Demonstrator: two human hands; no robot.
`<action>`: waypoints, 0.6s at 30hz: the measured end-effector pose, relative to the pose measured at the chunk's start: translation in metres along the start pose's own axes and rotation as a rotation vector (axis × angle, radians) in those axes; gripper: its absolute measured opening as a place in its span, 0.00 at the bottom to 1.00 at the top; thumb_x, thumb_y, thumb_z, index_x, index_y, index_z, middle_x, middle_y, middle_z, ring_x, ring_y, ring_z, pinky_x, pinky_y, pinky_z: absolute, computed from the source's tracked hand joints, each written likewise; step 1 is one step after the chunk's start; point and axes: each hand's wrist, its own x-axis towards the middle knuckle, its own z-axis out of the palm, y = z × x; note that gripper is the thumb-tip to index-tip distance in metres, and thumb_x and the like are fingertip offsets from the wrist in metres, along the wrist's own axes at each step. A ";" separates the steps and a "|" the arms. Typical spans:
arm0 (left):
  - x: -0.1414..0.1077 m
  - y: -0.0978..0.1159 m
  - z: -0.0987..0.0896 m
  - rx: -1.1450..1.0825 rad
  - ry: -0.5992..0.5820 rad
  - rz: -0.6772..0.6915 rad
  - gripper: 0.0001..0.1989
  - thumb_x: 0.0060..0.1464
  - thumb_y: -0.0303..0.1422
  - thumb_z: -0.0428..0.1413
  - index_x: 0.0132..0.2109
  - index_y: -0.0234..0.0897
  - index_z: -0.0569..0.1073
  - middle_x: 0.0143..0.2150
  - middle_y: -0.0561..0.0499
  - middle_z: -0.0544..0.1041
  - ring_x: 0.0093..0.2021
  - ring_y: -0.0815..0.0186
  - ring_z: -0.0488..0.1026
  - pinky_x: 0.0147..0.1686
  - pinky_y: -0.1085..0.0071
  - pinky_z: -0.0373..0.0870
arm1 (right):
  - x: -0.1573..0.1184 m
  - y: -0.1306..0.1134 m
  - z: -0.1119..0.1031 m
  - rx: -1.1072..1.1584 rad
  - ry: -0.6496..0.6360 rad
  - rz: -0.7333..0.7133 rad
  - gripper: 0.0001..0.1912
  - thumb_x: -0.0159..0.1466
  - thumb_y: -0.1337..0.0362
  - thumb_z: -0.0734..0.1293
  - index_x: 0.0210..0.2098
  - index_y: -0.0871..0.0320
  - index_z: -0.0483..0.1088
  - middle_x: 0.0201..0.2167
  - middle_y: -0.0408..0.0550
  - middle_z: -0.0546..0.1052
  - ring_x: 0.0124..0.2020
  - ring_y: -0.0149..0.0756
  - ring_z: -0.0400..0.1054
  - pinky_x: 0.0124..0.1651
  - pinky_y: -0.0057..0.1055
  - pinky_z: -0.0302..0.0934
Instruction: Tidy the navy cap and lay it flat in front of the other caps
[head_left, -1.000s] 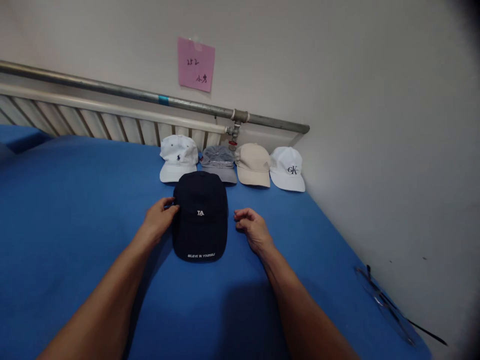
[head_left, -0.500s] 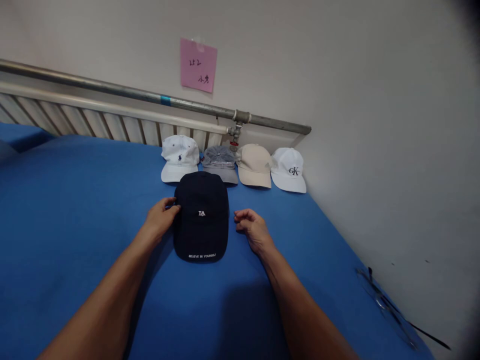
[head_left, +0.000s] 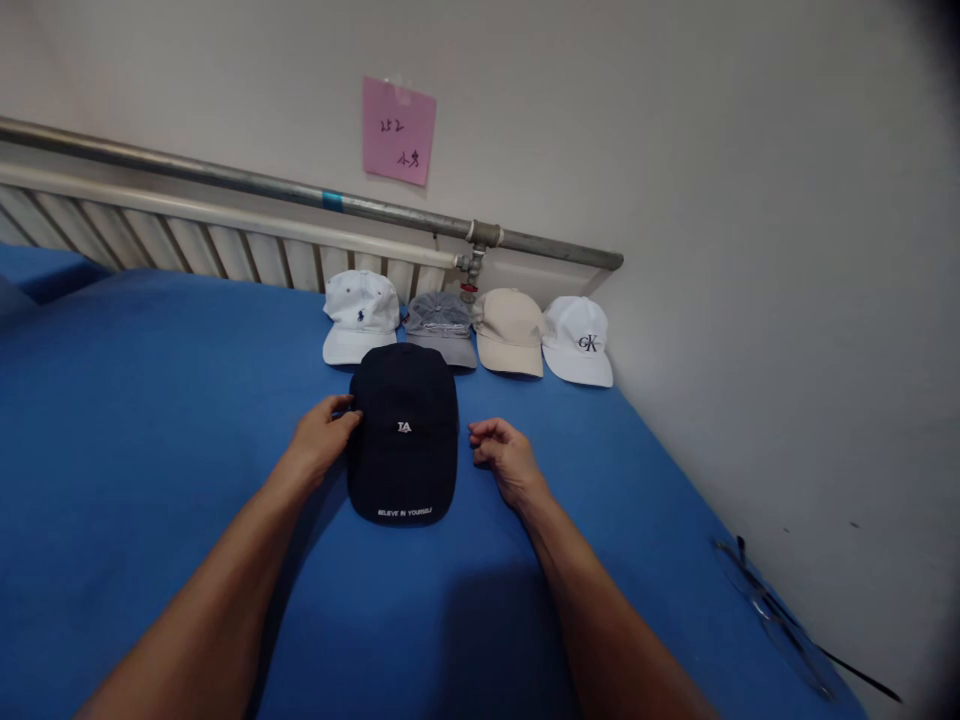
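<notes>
A dark navy baseball cap [head_left: 403,470] lies in front of me, its brim toward me, with a small white "TA" mark and "BELIEVE IN YOURSELF" along the brim. My left hand [head_left: 324,436] pinches the cap's left edge between thumb and fingers. Just off the cap's right side is my right hand [head_left: 510,465], its fingers bent and slightly apart from the thumb, holding nothing. Behind stand a white cap with a horse logo [head_left: 360,318], a grey cap [head_left: 439,330], a beige cap [head_left: 510,332] and a white "CK" cap [head_left: 577,342], in a row.
The blue bed-like surface [head_left: 172,450] runs up to a white radiator [head_left: 172,240] and the right wall. Above the radiator passes a metal pipe [head_left: 247,183], with a red-handled valve [head_left: 469,287]. Eyeglasses [head_left: 776,612] rest by the wall; a pink note [head_left: 398,132] is taped up.
</notes>
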 end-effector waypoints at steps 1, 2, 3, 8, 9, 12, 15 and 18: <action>-0.001 0.001 0.000 0.004 0.001 -0.006 0.17 0.53 0.29 0.54 0.51 0.33 0.73 0.52 0.37 0.76 0.56 0.50 0.71 0.57 0.55 0.64 | 0.000 0.000 0.000 -0.002 -0.001 -0.001 0.10 0.38 0.69 0.63 0.22 0.56 0.71 0.28 0.45 0.73 0.33 0.36 0.64 0.27 0.28 0.55; -0.001 0.002 0.000 0.010 0.002 -0.013 0.18 0.53 0.29 0.54 0.51 0.32 0.73 0.53 0.37 0.75 0.56 0.51 0.71 0.57 0.56 0.64 | 0.000 0.000 0.000 -0.003 -0.001 -0.001 0.11 0.38 0.70 0.63 0.22 0.56 0.71 0.28 0.45 0.73 0.33 0.36 0.64 0.27 0.28 0.55; -0.002 0.003 0.001 0.013 0.002 -0.016 0.18 0.53 0.29 0.54 0.52 0.31 0.73 0.54 0.36 0.75 0.56 0.51 0.71 0.57 0.57 0.64 | 0.000 0.000 0.000 -0.004 -0.002 0.000 0.11 0.38 0.70 0.63 0.23 0.56 0.71 0.27 0.45 0.73 0.33 0.36 0.64 0.27 0.28 0.55; -0.003 0.005 0.001 0.019 0.004 -0.016 0.18 0.53 0.28 0.54 0.52 0.30 0.72 0.54 0.36 0.75 0.56 0.51 0.71 0.58 0.56 0.64 | 0.000 -0.001 0.000 -0.011 -0.009 0.007 0.11 0.38 0.70 0.63 0.24 0.56 0.71 0.24 0.44 0.72 0.31 0.36 0.64 0.26 0.27 0.54; -0.003 0.005 0.001 0.018 0.006 -0.018 0.18 0.53 0.28 0.54 0.52 0.31 0.73 0.54 0.36 0.75 0.55 0.51 0.71 0.58 0.56 0.64 | 0.000 -0.001 0.000 -0.014 -0.010 0.008 0.12 0.38 0.70 0.63 0.24 0.56 0.71 0.24 0.44 0.72 0.31 0.36 0.64 0.26 0.27 0.54; -0.002 0.004 0.001 0.017 0.012 -0.020 0.17 0.53 0.29 0.54 0.51 0.32 0.73 0.53 0.37 0.76 0.55 0.52 0.72 0.57 0.56 0.65 | 0.000 -0.001 0.000 -0.018 -0.012 0.009 0.12 0.38 0.70 0.63 0.24 0.56 0.72 0.24 0.44 0.71 0.28 0.34 0.63 0.25 0.27 0.53; -0.003 0.005 0.001 0.018 0.014 -0.022 0.16 0.53 0.28 0.54 0.50 0.33 0.74 0.52 0.38 0.76 0.54 0.52 0.72 0.57 0.56 0.65 | -0.001 -0.001 -0.001 -0.019 -0.012 0.006 0.12 0.38 0.70 0.63 0.24 0.56 0.71 0.24 0.43 0.72 0.27 0.33 0.62 0.25 0.28 0.53; -0.004 0.008 0.001 0.019 0.020 -0.022 0.16 0.53 0.27 0.54 0.49 0.33 0.74 0.53 0.39 0.76 0.54 0.53 0.72 0.57 0.57 0.66 | -0.001 -0.001 -0.001 -0.022 -0.014 0.005 0.12 0.38 0.71 0.62 0.24 0.56 0.72 0.23 0.43 0.71 0.26 0.32 0.62 0.25 0.27 0.53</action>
